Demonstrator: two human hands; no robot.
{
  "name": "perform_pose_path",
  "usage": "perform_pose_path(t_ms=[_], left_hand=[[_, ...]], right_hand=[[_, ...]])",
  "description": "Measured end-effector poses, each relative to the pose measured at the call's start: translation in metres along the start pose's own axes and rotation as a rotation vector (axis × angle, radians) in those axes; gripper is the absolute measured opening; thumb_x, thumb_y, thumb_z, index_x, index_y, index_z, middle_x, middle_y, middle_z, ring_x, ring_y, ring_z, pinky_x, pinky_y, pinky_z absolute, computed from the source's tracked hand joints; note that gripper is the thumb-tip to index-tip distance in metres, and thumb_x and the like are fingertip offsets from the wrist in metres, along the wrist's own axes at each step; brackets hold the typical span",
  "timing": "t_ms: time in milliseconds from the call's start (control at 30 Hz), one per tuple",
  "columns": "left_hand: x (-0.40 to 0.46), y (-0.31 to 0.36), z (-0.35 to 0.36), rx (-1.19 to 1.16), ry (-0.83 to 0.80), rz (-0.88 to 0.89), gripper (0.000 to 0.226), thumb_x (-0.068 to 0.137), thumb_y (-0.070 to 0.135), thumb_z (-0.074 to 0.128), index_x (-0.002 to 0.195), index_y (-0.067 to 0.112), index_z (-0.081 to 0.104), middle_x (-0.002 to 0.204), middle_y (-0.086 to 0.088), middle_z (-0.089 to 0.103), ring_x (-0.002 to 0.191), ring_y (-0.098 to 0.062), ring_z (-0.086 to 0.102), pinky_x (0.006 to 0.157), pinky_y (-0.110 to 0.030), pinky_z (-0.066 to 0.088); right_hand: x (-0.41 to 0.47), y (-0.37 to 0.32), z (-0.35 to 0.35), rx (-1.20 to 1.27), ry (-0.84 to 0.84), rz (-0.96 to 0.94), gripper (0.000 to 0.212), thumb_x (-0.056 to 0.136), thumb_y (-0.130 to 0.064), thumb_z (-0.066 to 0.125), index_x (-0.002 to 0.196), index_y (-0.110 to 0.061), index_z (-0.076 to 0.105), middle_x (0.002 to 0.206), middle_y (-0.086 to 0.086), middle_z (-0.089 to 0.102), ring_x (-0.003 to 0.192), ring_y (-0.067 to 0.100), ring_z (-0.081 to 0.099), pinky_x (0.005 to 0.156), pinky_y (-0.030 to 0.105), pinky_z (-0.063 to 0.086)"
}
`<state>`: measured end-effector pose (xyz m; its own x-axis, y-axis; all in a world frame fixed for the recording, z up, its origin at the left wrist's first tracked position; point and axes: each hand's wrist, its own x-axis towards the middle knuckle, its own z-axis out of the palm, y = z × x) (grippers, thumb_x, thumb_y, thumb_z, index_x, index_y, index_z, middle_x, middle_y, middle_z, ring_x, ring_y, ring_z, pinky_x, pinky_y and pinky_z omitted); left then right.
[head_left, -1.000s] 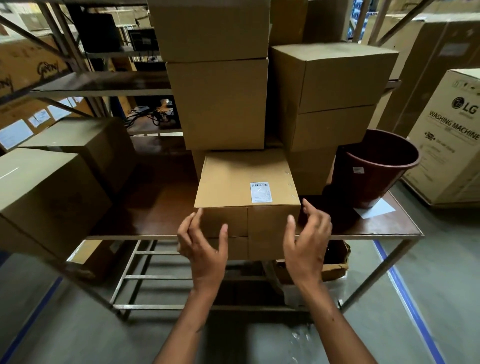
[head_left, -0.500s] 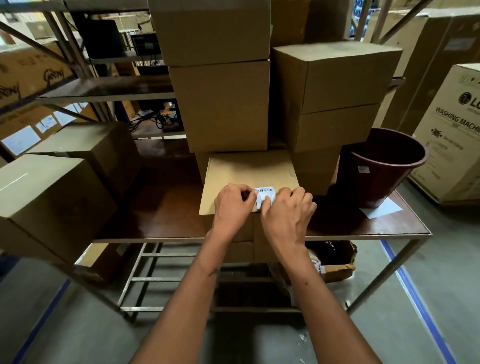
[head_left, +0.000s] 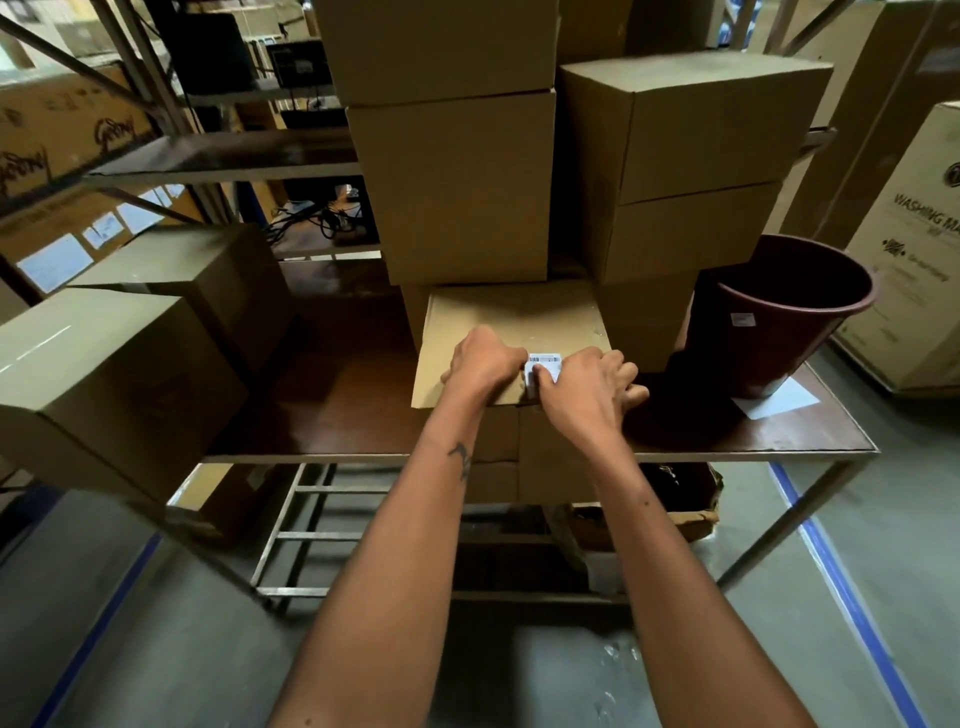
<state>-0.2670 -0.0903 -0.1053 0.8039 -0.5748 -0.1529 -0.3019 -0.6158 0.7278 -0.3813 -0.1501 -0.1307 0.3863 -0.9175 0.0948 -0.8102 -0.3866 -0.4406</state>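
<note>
A brown cardboard box (head_left: 511, 322) lies on the brown table top (head_left: 332, 410), its front hanging over the table's edge. A small white barcode label (head_left: 546, 362) is stuck near the front of the box's top. My right hand (head_left: 584, 397) pinches the label's lower left part with the thumb on it, and that part looks lifted off the cardboard. My left hand (head_left: 485, 364) rests on the box top with its fingers curled, knuckles against the label's left edge. Its fingertips are hidden.
Stacked cardboard boxes (head_left: 457, 187) stand right behind the labelled box, with more boxes (head_left: 691, 156) to the right. A dark red bucket (head_left: 779, 317) and a white paper sheet (head_left: 782, 402) sit on the table's right end. Two boxes (head_left: 104, 374) stand at the left.
A second ago both hands were open in front of the box. They moved onto its top and closed at the label. The label's lower part has lifted since half a second ago.
</note>
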Motion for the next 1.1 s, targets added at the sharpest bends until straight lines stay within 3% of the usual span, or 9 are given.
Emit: perform_pose_path(t_ms=[133, 333, 467, 533, 633, 700, 833, 933, 1100], left_hand=[[-0.005, 0.007, -0.003, -0.05, -0.005, -0.03, 0.023, 0.084, 0.034, 0.07, 0.082, 0.012, 0.063, 0.092, -0.009, 0.07, 0.099, -0.036, 0.072, 0.1, -0.05, 0.058], [0.005, -0.003, 0.012, -0.173, -0.026, -0.014, 0.046, 0.069, 0.06, 0.084, 0.072, 0.016, 0.069, 0.075, 0.001, 0.074, 0.086, -0.031, 0.075, 0.09, -0.048, 0.055], [0.005, -0.015, 0.019, -0.416, -0.093, 0.04, 0.068, 0.046, 0.07, 0.095, 0.096, 0.026, 0.08, 0.08, 0.002, 0.083, 0.08, -0.026, 0.082, 0.102, -0.065, 0.057], [0.001, -0.019, 0.017, -0.53, -0.131, 0.086, 0.08, 0.044, 0.074, 0.098, 0.103, 0.022, 0.084, 0.092, -0.003, 0.085, 0.086, -0.026, 0.083, 0.104, -0.065, 0.057], [-0.007, -0.025, 0.012, -0.584, -0.122, 0.213, 0.063, 0.061, 0.065, 0.1, 0.105, 0.022, 0.085, 0.104, -0.001, 0.084, 0.107, -0.023, 0.08, 0.097, -0.062, 0.061], [-0.011, -0.026, 0.01, -0.605, -0.086, 0.294, 0.039, 0.076, 0.047, 0.098, 0.101, 0.021, 0.085, 0.104, -0.001, 0.084, 0.109, -0.019, 0.079, 0.089, -0.049, 0.064], [-0.016, -0.029, 0.007, -0.682, -0.064, 0.377, 0.021, 0.08, 0.021, 0.096, 0.094, 0.016, 0.081, 0.102, -0.01, 0.083, 0.102, -0.023, 0.079, 0.091, -0.035, 0.064], [-0.018, -0.032, 0.005, -0.707, -0.06, 0.411, 0.018, 0.078, 0.014, 0.097, 0.086, 0.016, 0.081, 0.097, -0.011, 0.083, 0.096, -0.023, 0.078, 0.091, -0.037, 0.065], [-0.023, -0.04, 0.002, -0.758, -0.109, 0.494, 0.022, 0.075, 0.003, 0.095, 0.077, 0.02, 0.081, 0.086, -0.002, 0.082, 0.087, -0.016, 0.079, 0.078, -0.029, 0.065]], right_hand=[[0.006, 0.002, -0.001, 0.036, -0.063, -0.046, 0.066, 0.096, -0.071, 0.061, 0.13, -0.014, 0.069, 0.138, 0.019, 0.052, 0.129, 0.038, 0.044, 0.104, 0.05, 0.034], [-0.004, 0.006, -0.001, 0.131, -0.022, -0.083, 0.085, 0.08, -0.069, 0.08, 0.136, -0.012, 0.05, 0.141, 0.016, 0.052, 0.132, 0.037, 0.046, 0.104, 0.051, 0.036], [-0.002, 0.019, -0.014, 0.305, -0.095, -0.141, 0.098, 0.084, -0.065, 0.079, 0.154, -0.015, 0.033, 0.151, 0.011, 0.052, 0.14, 0.036, 0.046, 0.108, 0.052, 0.034], [0.004, 0.034, -0.024, 0.412, -0.224, -0.184, 0.093, 0.085, -0.071, 0.078, 0.155, -0.024, 0.039, 0.145, 0.003, 0.06, 0.137, 0.027, 0.053, 0.114, 0.052, 0.04], [0.008, 0.057, -0.033, 0.557, -0.289, -0.301, 0.048, 0.092, -0.064, 0.076, 0.127, -0.033, 0.068, 0.115, -0.011, 0.076, 0.109, 0.008, 0.071, 0.099, 0.049, 0.06], [0.006, 0.063, -0.035, 0.599, -0.276, -0.36, 0.028, 0.098, -0.054, 0.075, 0.114, -0.031, 0.075, 0.106, -0.01, 0.076, 0.1, 0.005, 0.072, 0.091, 0.044, 0.064], [-0.002, 0.064, -0.032, 0.658, -0.228, -0.412, 0.028, 0.097, -0.061, 0.071, 0.107, -0.035, 0.073, 0.099, -0.009, 0.076, 0.097, 0.01, 0.072, 0.093, 0.057, 0.059], [-0.002, 0.066, -0.024, 0.651, -0.215, -0.457, 0.03, 0.095, -0.072, 0.063, 0.107, -0.044, 0.069, 0.103, -0.019, 0.073, 0.105, 0.008, 0.069, 0.104, 0.066, 0.049], [-0.003, 0.07, -0.02, 0.785, -0.22, -0.535, 0.012, 0.102, -0.044, 0.073, 0.109, -0.034, 0.075, 0.115, -0.01, 0.076, 0.115, 0.014, 0.07, 0.1, 0.058, 0.058]])
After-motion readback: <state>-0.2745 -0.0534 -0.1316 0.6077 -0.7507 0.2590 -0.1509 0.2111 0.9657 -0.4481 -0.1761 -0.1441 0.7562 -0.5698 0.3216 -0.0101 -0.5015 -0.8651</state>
